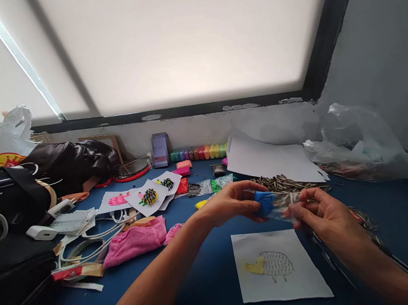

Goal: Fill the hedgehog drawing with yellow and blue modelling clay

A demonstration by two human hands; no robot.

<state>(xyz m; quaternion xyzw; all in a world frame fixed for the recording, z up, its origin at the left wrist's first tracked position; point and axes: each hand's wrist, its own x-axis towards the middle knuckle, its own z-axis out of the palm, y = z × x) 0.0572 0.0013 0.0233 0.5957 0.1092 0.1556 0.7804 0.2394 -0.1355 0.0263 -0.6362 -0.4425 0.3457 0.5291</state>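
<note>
Between my hands is a small clear plastic bag (281, 204) with a blue lump of what looks like modelling clay (265, 202) at its left end. My left hand (232, 202) is closed on the blue end, fingers behind and thumb in front. My right hand (319, 211) pinches the clear right end of the same bag. Below them lies a white sheet (283, 286) with a drawing of a sheep-like animal, its head coloured yellow and its body outlined with small marks. Just behind the bag is a pile of striped sunflower seeds (278, 184).
Several clay packets (199, 188), finished pictures (148, 198) and a pink cloth (136, 240) lie to the left. Cables (100, 234) and black bags crowd the far left. White paper (267, 154), a phone (160, 149) and a plastic bag (365, 150) stand behind. Scissors (331, 256) lie under my right arm.
</note>
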